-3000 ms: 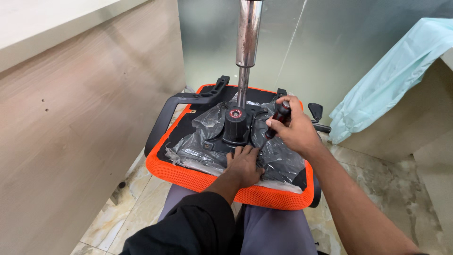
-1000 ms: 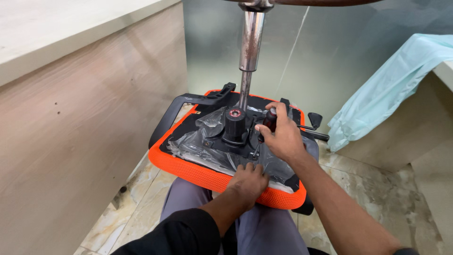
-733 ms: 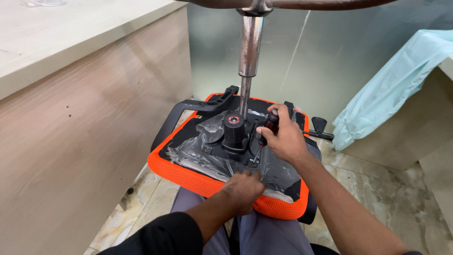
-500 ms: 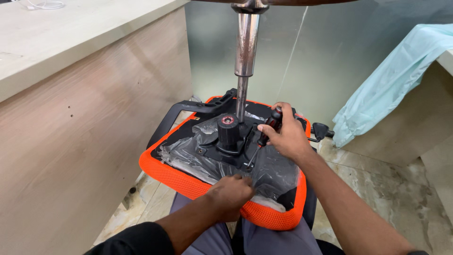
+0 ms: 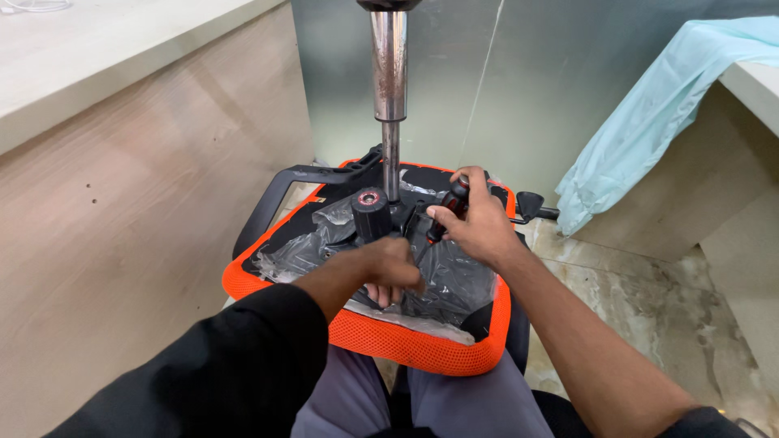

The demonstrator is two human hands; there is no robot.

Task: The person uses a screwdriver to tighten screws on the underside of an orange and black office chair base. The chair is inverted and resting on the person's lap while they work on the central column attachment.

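While chair seat [image 5: 389, 345] lies upside down on lap, left hand [image 5: 388, 268] presses near edge at 6 o'clock, fingers curled together, to steady it. Right hand [image 5: 480, 225] at 3 o'clock, fingers clamped on screwdriver [image 5: 448, 208], tip down beside metal pole [image 5: 389, 97].

upturned orange seat [image 5: 406, 345] rests on lap [image 5: 454, 405].

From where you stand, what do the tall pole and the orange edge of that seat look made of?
The pole looks like polished metal: shiny and mirror-like, with dull brownish patches, possibly rust. The orange edge looks like woven mesh fabric: a fine grid texture, matte, wrapped softly around the rim of the seat.
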